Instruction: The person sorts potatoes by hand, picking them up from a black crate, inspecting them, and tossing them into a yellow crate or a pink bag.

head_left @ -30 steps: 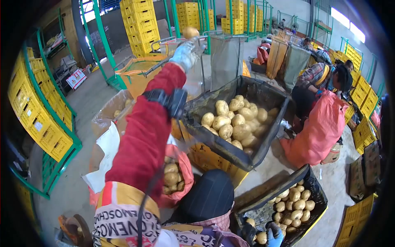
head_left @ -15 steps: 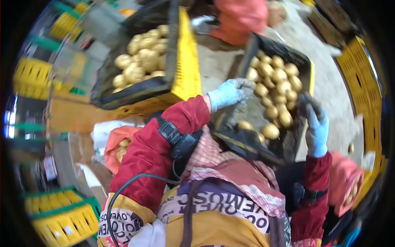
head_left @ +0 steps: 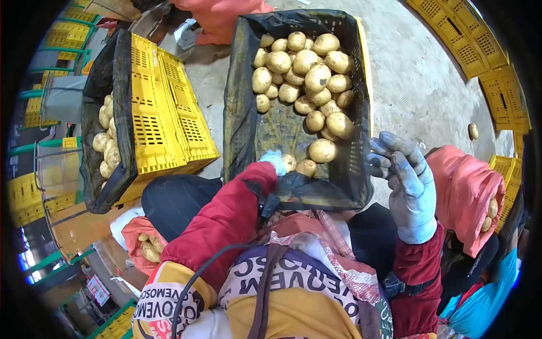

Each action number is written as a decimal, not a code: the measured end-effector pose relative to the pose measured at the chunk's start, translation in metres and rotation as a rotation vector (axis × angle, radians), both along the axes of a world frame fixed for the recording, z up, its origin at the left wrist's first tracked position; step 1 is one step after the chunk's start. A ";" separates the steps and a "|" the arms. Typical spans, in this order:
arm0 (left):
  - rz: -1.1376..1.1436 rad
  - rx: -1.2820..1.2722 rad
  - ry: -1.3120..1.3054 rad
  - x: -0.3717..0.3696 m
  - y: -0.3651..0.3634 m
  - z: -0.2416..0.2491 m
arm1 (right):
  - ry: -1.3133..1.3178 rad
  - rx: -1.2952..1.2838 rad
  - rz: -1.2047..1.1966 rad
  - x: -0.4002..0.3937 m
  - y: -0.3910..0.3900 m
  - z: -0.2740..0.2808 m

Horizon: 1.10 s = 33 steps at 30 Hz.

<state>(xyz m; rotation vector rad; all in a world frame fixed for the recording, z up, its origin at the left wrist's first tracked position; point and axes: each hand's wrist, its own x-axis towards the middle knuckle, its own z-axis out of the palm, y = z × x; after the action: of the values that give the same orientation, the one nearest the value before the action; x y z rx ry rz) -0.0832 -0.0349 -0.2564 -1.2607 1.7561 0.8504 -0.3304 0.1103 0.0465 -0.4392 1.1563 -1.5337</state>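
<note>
A crate [head_left: 241, 73] lined with dark material stands in front of me, with several potatoes [head_left: 305, 61] heaped toward its far and right sides. My left hand [head_left: 274, 162], in a light blue glove, is low inside the crate's near left part, next to a potato [head_left: 288, 163]. Its fingers are mostly hidden, so its grip does not show. Just outside the crate's right wall, my right hand [head_left: 407, 189] is raised in a gloved, grey-stained palm with fingers apart and nothing in them.
At left, a second lined crate of potatoes [head_left: 111, 150] rests on yellow crates [head_left: 164, 107]. Red sacks [head_left: 463, 195] with potatoes lie on both sides of me. A loose potato [head_left: 473, 131] is on the floor [head_left: 395, 62]; yellow crates [head_left: 460, 37] line the right.
The view has swung, so the crate shows more to the left and upright. My left hand has gone from above the crate's left rim down to its near end. My right hand stays right of the crate.
</note>
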 end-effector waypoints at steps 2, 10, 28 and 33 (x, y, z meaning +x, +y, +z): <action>-0.048 -0.158 0.110 0.021 0.014 -0.039 | -0.075 0.027 0.006 -0.001 -0.001 0.007; 0.404 0.222 0.436 0.030 0.008 -0.047 | -0.100 0.067 0.048 0.018 -0.003 -0.001; 1.112 0.491 0.911 0.004 0.003 -0.081 | 0.178 0.109 0.241 0.058 -0.019 -0.023; 1.099 0.409 1.299 -0.012 -0.048 0.031 | 0.107 0.146 0.161 0.052 -0.032 -0.042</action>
<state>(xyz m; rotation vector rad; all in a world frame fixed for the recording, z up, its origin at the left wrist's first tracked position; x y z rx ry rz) -0.0950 -0.0829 -0.2255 -1.4274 1.3551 2.9786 -0.2781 0.0788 0.0047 -0.5077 1.2749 -1.2908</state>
